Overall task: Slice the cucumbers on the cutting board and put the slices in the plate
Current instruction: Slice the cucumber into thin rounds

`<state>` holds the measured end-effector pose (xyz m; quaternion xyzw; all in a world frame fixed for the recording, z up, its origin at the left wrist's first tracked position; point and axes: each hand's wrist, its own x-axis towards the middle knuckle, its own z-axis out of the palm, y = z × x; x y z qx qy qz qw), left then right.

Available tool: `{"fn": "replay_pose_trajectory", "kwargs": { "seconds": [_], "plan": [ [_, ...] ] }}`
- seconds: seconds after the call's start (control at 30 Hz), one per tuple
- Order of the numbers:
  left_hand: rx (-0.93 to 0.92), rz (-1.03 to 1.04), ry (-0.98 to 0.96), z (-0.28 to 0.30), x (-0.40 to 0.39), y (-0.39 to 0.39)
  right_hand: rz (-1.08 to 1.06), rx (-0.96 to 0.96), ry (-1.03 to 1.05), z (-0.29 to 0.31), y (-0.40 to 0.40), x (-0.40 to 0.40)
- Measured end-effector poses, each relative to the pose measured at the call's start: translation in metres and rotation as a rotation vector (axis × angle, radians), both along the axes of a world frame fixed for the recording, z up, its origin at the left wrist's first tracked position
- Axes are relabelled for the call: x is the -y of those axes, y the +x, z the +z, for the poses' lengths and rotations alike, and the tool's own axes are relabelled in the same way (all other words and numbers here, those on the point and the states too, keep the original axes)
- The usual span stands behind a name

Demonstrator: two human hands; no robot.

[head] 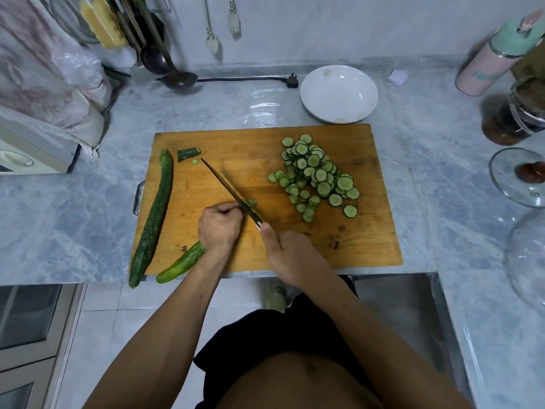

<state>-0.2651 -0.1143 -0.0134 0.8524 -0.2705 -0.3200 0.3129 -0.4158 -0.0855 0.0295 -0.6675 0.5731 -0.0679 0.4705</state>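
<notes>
A wooden cutting board [368,243] lies on the grey counter. My left hand [219,227] grips a partly cut cucumber [181,263] whose uncut end sticks out past the board's near edge. My right hand [290,255] holds a knife [228,191] by the handle, its blade against the cucumber's cut end beside my left fingers, with fresh slices [252,202] there. A heap of cucumber slices [317,175] lies on the board's right half. A whole long cucumber [154,215] lies along the left edge. A cut stub [188,153] sits at the far left. The white plate [339,94] stands behind the board.
A black ladle [177,76] and a power plug [292,81] lie at the back of the counter. Bottles and jars [513,110] stand at the right, with glass lids [516,177] nearer. A white appliance [32,152] sits at the left. A steel sink [407,314] is at the lower right.
</notes>
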Motion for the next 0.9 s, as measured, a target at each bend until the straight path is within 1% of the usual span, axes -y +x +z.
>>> {"fn": "replay_pose_trajectory", "kwargs": {
  "seconds": [0.4,0.7,0.9],
  "plan": [
    [0.007,0.005,-0.018,0.002,0.001,-0.002,-0.035,0.001,0.036,-0.011,0.017,0.017],
    [0.026,-0.02,-0.045,0.003,-0.001,-0.002,-0.041,0.017,0.04,-0.01,0.012,0.019],
    [0.019,-0.008,-0.026,0.003,0.002,-0.001,-0.009,0.003,-0.016,-0.01,0.007,0.004]
  ]
}}
